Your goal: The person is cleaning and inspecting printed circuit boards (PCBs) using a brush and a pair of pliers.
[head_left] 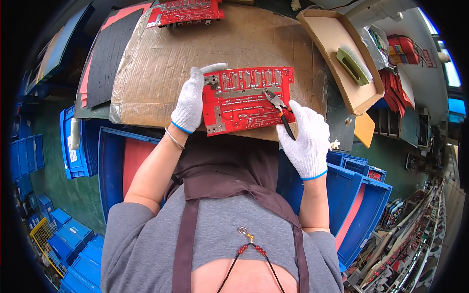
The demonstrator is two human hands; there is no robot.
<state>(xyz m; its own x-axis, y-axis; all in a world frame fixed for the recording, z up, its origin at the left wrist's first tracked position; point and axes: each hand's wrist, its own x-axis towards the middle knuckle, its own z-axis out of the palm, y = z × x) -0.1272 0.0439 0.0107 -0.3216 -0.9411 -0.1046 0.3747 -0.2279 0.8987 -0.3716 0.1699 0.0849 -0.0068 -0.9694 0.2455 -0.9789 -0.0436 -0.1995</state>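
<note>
The right hand (307, 139), in a white knitted glove, has its fingers closed around the slim handles of the pliers (277, 101), whose metal nose lies over the soldered face of the red circuit board (234, 115). The left hand (189, 100), gloved alike, has its fingers clamped on the board's upper left corner. This flat, roughly rectangular board, streaked with shiny solder, sits over the near edge of the creased brown cardboard (161, 88) on the worktop; whether it touches it, I cannot tell. Cardboard stretches left, right and ahead of it, giving the widest span on the left, up to a dark ribbed sheet (112, 58). A second red board (188, 10) lies at the far edge. To the right, a shallow carton tray (359, 100) holds a bristled green brush (351, 66). Blue plastic bins (111, 171) flank the person, above a green floor (63, 132).
</note>
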